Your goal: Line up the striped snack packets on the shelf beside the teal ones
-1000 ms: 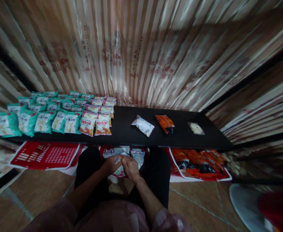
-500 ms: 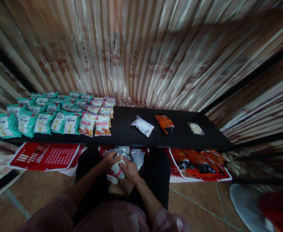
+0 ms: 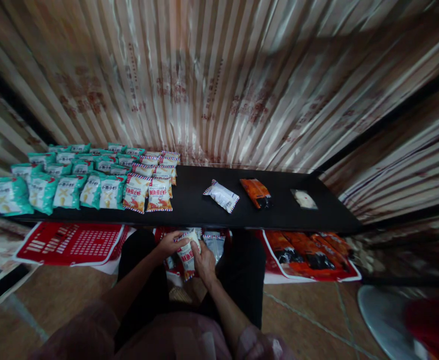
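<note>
Both my hands grip one white and orange snack packet (image 3: 188, 255) just below the front edge of the black shelf (image 3: 204, 212). My left hand (image 3: 169, 244) pinches its upper left corner, and my right hand (image 3: 205, 260) wraps its right side. The packet stands upright over a red basket (image 3: 163, 234) with several more such packets. On the shelf's left, rows of teal packets (image 3: 69, 190) and white and orange packets (image 3: 148, 192) stand side by side.
Farther right on the shelf lie a white packet (image 3: 222, 195), an orange packet (image 3: 256, 192) and a small pale packet (image 3: 304, 199). Under the shelf sit an empty red basket (image 3: 69, 242) and a red basket of orange packets (image 3: 309, 255). A striped curtain hangs behind.
My two hands have lifted the white and orange packet out of the basket, raising it and turning it upright toward the shelf edge.
</note>
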The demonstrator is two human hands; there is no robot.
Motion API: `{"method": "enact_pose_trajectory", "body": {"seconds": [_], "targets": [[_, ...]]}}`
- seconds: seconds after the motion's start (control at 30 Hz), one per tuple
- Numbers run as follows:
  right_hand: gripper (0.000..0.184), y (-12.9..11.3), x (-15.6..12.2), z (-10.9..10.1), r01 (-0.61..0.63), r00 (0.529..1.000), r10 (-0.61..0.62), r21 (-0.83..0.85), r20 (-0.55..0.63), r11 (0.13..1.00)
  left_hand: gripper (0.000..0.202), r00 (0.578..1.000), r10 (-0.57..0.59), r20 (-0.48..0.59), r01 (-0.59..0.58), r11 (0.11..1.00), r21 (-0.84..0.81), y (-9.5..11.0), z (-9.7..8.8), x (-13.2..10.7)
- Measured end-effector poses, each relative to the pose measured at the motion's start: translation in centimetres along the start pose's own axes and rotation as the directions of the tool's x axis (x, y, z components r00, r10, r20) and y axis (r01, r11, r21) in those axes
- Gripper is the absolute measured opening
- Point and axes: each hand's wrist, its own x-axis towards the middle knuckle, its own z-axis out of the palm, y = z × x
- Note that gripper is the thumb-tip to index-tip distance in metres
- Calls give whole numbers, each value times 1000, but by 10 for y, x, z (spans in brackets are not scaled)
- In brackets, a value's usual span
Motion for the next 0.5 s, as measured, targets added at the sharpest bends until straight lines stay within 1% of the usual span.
{"method": "enact_pose_trajectory", "body": {"seconds": [0.07, 0.17, 0.3, 0.4, 0.5], "targets": [[57, -2, 0, 0, -37, 999, 37, 8, -15, 999, 41, 999, -19, -51, 16, 998, -61, 1, 2, -3], [61, -3, 1, 0, -87, 995, 89, 35, -39, 996, 45, 989, -82, -126, 58, 980, -189, -1, 8, -6], [64, -7, 3, 0, -146, 987, 151, 90, -58, 985, 47, 981, -114, -159, 51, 933, -355, -8, 19, -7], [65, -9, 4, 0, -193, 976, 202, 103, -79, 976, 46, 974, -114, -196, 32, 924, -380, -15, 28, -5], [65, -10, 5, 0, -218, 970, 227, 100, -90, 971, 47, 975, -80, -206, -6, 921, -389, -22, 36, -3]]}}
